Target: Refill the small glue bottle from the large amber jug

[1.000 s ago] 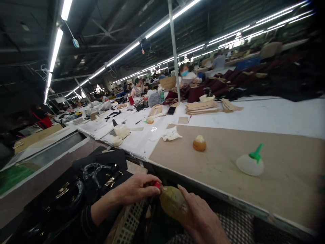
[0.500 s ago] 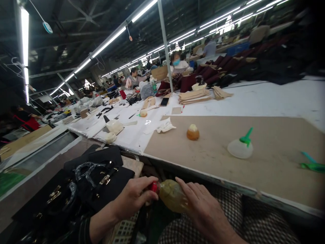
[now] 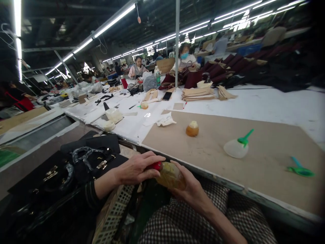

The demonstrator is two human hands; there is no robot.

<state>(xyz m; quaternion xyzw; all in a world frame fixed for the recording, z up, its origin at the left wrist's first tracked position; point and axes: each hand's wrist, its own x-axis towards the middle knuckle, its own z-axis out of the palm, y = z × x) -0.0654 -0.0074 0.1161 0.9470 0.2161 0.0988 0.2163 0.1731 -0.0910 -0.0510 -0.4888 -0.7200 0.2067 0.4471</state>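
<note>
Between my hands, over my lap and just before the table edge, is a clear plastic bottle (image 3: 170, 177) lying on its side with yellowish stuff in it. My left hand (image 3: 138, 168) is closed around its red cap (image 3: 155, 165), thumb below and fingers above. The body of the bottle sits in the grip of my right hand (image 3: 189, 183). Beyond, on a brown sheet (image 3: 274, 142), stand a squat amber pot with a pale top (image 3: 192, 129) and a whitish rounded bottle with a green spout (image 3: 236, 148).
Black handbags with gold clasps (image 3: 103, 164) lie at my left, by a plastic lattice crate (image 3: 114, 213). A green funnel-like piece (image 3: 301, 171) is at the right. A metal post (image 3: 177, 44) rises from the table beside a phone (image 3: 167, 96) and stacked beige pieces (image 3: 198, 94). Co-workers sit across.
Both hands and the bottle have risen a little toward the table edge. My left hand now covers more of the cap, and my right hand has shifted around the bottle's body. The view has turned slightly.
</note>
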